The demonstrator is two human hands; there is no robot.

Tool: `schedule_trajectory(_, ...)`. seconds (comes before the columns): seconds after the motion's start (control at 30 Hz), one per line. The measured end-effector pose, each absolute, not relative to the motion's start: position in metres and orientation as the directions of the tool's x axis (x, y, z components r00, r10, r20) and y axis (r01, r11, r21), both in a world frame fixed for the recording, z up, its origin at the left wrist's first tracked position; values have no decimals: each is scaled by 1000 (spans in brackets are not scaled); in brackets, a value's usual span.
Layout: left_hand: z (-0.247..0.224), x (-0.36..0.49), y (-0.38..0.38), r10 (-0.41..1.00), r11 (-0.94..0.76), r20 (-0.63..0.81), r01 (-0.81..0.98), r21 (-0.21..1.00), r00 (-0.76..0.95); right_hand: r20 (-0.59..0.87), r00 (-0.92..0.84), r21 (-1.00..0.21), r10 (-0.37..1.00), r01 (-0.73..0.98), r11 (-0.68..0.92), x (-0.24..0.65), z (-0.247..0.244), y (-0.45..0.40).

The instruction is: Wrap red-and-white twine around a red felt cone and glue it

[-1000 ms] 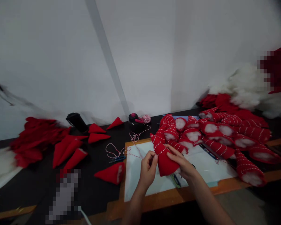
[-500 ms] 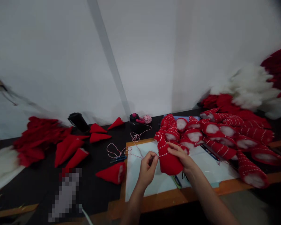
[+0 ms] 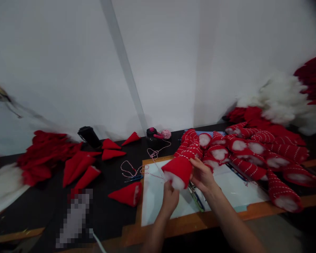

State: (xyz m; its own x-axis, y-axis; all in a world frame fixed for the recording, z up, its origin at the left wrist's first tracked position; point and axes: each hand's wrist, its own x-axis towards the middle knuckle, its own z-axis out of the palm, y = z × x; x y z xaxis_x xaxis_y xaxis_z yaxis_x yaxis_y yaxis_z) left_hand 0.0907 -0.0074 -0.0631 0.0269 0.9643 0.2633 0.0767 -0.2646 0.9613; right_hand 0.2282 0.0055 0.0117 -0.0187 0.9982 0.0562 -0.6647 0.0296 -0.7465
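The right hand (image 3: 203,175) grips a stuffed red cone (image 3: 179,169) between thumb and fingers. The left hand (image 3: 170,197) is at its open end, fingertips partly hidden, their pinch unclear.

Across the table (image 3: 107,214) from the left, I see a cloth pile (image 3: 43,156), loose cones (image 3: 80,167), then a sheet (image 3: 228,191) with a tool (image 3: 197,200) on it and the held cone (image 3: 179,168) above. Stuffed cones (image 3: 255,160) are heaped rightward, filling (image 3: 281,100) behind them. Along the back, a tumbler (image 3: 90,137) is left of a jar (image 3: 153,137), a cord ball (image 3: 166,134) just right.
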Motion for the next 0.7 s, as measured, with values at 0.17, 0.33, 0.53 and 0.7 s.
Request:
schedule_trajectory(0.17, -45, 94, -35, 932, -328, 261, 279, 903, 252, 192, 240, -770, 952, -564, 297, 224, 8, 28)
schedule_trajectory(0.33, -4, 86, -53, 897, -383, 283, 275, 882, 339, 219, 278, -778, 935, -529, 340, 226, -4, 35)
schedule_trajectory(0.53, 34, 65, -34, 901, -427, 379, 277, 861, 213, 116, 241, -795, 964, -559, 236, 230, -10, 26)
schedule_trajectory(0.7, 37, 61, -10, 900, -432, 394, 247, 868, 187, 2, 217, -768, 976, -624, 140, 232, -15, 21)
